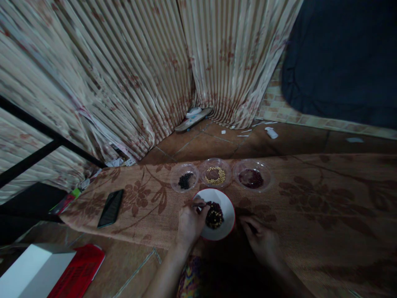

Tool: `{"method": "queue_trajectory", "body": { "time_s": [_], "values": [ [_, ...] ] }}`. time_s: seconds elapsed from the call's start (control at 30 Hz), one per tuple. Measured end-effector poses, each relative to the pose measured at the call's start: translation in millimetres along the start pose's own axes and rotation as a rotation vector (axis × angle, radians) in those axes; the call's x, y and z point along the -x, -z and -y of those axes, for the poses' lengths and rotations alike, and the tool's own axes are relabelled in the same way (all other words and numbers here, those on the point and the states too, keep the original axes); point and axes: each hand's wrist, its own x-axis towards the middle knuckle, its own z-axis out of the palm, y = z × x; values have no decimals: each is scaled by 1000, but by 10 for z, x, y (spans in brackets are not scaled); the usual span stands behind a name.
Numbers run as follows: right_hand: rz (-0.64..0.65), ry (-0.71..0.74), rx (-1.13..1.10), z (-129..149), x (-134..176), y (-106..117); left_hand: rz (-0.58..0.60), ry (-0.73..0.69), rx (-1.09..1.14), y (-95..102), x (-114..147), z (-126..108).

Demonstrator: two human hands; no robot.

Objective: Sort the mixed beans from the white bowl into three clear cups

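Observation:
A white bowl with a red rim point(230, 215) stands on the cloth-covered table, holding a mix of dark and yellow beans point(214, 215). My left hand point(192, 221) reaches over its left rim, fingers pinched around a thin dark tool, its exact kind unclear, close to the beans. Right of the bowl, my right hand point(260, 238) rests low by the cloth with its fingers curled; whatever they may hold is hidden. Behind the bowl stand three clear plastic dishes: one with black beans point(185, 181), one with yellow beans point(216, 176) and one with dark red beans point(254, 179).
A dark phone point(111, 208) lies on the patterned tablecloth point(313, 186) at the left. On the floor are a white box point(37, 265) and a red bag point(83, 267). A skateboard point(194, 120) and litter lie beyond the table, before striped curtains point(149, 62).

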Motion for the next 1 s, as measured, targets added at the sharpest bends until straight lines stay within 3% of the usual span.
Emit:
{"method": "queue_trajectory", "body": {
  "time_s": [1.0],
  "values": [
    [-17,8,-20,27,-11,16,4,-48,-44,4,-5,2]
  ]
}}
